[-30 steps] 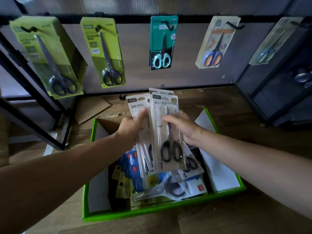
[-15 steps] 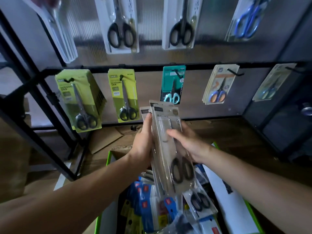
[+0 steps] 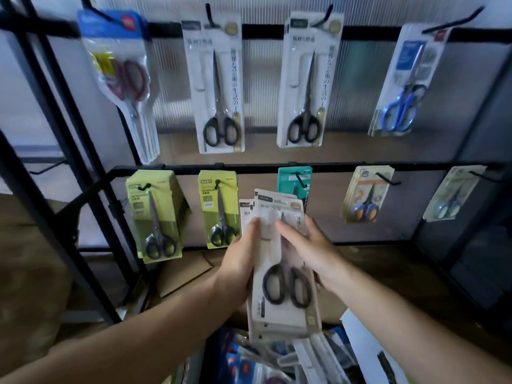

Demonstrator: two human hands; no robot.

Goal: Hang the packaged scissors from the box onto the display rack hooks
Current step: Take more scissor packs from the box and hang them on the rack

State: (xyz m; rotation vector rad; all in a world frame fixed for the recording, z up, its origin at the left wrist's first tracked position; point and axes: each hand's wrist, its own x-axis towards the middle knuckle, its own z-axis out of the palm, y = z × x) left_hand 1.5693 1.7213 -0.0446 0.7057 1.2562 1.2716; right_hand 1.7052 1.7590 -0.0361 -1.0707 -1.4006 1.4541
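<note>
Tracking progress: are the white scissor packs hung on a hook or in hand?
In hand. The left hand and right hand hold the white scissor packs upright, off any hook.

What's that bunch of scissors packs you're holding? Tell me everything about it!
The stack of scissors packs is several pale cards with clear plastic fronts, fanned slightly at the top. The front one shows black-handled scissors, loops down, blades pointing up. The stack stands nearly upright in front of the lower row of the rack. The left hand grips its left edge, thumb on the front; the right hand holds the right side, one finger laid across the front.
</note>
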